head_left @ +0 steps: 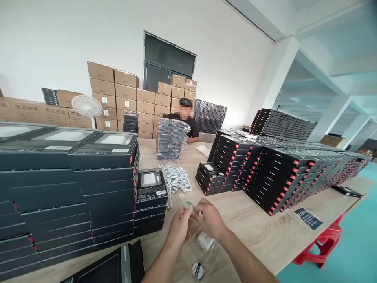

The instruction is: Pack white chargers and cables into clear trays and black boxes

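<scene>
My left hand (180,225) and my right hand (211,218) meet over the table, fingers pinched together. Between them is a small translucent, greenish-white strip (186,202); its exact kind is unclear. The right fingers also close near something white, partly hidden. Just below the hands lies a white power adapter (205,240), apparently in clear plastic. Nearer me is a round black-and-white label (197,270). Beyond the hands rests a tangled pile of white cables (176,179).
Tall stacks of black product boxes (108,204) stand at left, with more black boxes (271,177) at right. An open black box (103,267) lies front left. A co-worker (193,127) sits across the table behind plastic-wrapped stacks (169,139). A red stool (321,245) stands at right.
</scene>
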Tool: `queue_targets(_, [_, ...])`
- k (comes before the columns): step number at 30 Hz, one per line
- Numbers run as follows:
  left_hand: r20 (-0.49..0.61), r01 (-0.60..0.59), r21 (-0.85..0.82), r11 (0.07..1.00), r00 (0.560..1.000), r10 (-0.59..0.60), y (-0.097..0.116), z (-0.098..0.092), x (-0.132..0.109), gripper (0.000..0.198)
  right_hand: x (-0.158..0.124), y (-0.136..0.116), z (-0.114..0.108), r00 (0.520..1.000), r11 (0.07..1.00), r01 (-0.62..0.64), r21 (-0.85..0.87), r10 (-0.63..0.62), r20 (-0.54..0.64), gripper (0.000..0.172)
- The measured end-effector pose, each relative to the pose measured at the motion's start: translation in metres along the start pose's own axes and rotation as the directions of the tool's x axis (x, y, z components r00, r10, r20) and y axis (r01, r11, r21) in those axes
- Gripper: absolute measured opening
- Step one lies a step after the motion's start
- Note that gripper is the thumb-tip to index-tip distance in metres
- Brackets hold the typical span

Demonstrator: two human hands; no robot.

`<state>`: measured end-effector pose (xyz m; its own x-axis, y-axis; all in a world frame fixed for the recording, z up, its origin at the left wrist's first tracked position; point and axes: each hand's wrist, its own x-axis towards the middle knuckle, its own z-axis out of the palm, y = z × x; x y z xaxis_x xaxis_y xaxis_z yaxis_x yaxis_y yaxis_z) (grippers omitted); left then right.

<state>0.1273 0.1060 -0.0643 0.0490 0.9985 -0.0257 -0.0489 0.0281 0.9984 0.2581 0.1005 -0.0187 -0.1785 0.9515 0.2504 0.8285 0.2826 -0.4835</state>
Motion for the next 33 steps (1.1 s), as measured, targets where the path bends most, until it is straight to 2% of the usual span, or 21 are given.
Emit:
queue_targets(3, [0.060,-0.102,-0.020,0.995,0.993,0.103,0.014,0.002,-0.012,0.037,-0.040,-0.007,-0.004,0.992,0.982,0.101,0.161,-0.086,-0.093,0.011])
queue_targets(5, [0.097,-0.174,-0.016,0.985,0.980,0.175,0.024,-0.001,-0.021,0.033,-0.050,-0.006,-0.006,0.984,0.943,0.079,0.323,-0.021,-0.179,0.011])
queue_targets(7, [0.140,-0.206,-0.004,0.979,0.969,0.205,0.033,-0.006,-0.028,0.032,-0.049,-0.002,-0.009,0.962,0.880,0.039,0.473,0.096,-0.257,0.026])
queue_targets(9, [0.198,-0.223,0.012,0.975,0.956,0.216,0.038,-0.010,-0.034,0.033,-0.042,0.000,-0.014,0.953,0.808,0.027,0.588,0.158,-0.260,0.039])
queue_targets(11, [0.264,-0.245,0.032,0.969,0.937,0.229,0.041,-0.011,-0.038,0.034,-0.034,-0.001,-0.018,0.968,0.744,0.037,0.667,0.139,-0.209,0.043])
queue_targets(13, [0.306,-0.260,0.038,0.965,0.922,0.237,0.041,-0.010,-0.041,0.035,-0.030,-0.006,-0.021,0.978,0.688,0.053,0.724,0.112,-0.178,0.038])
queue_targets(15, [0.313,-0.232,-0.005,0.973,0.923,0.222,0.042,-0.010,-0.043,0.035,-0.029,-0.010,-0.023,0.973,0.635,0.057,0.770,0.138,-0.186,0.036])
queue_targets(18, [0.363,-0.111,-0.155,0.982,0.918,0.161,0.044,-0.013,-0.044,0.040,-0.031,-0.014,-0.027,0.953,0.560,0.042,0.827,0.226,-0.202,0.038])
queue_targets(23, [0.536,0.064,-0.258,0.964,0.840,0.087,0.047,-0.017,-0.045,0.042,-0.039,-0.016,-0.038,0.934,0.463,0.004,0.886,0.315,-0.169,0.043])
queue_targets(30, [0.569,0.076,-0.190,0.979,0.821,0.047,0.045,-0.019,-0.047,0.046,-0.046,-0.019,-0.036,0.923,0.343,-0.018,0.939,0.366,-0.116,0.042])
queue_targets(33, [0.560,0.090,-0.204,0.975,0.828,0.041,0.047,-0.020,-0.047,0.046,-0.046,-0.019,-0.036,0.929,0.331,-0.002,0.944,0.349,-0.120,0.042])
